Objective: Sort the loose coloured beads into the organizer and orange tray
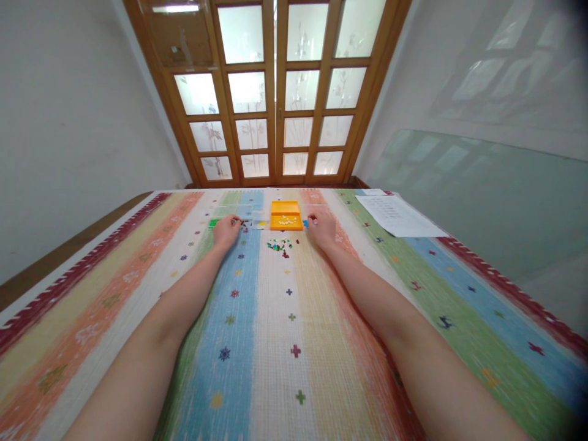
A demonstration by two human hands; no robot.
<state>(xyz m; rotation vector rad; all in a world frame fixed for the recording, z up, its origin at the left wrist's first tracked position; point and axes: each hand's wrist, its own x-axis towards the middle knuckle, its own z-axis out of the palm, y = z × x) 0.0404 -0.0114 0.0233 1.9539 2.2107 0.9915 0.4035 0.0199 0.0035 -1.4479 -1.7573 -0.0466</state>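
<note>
Both my arms stretch far forward over a striped, many-coloured cloth. My left hand [226, 230] rests with fingers curled in a pinch beside a clear box [257, 219] and a green box [214, 223]; what it pinches is too small to name. My right hand [321, 226] lies just right of an orange tray [285, 216] that holds several small white pieces. Its fingers are curled, a tiny piece at the tips. A loose heap of small coloured beads [280, 245] lies between the hands, in front of the tray.
A white printed sheet [397, 215] lies on the cloth at the far right. A wooden door with frosted glass panes [275, 92] stands behind the table. A glass pane leans along the right wall.
</note>
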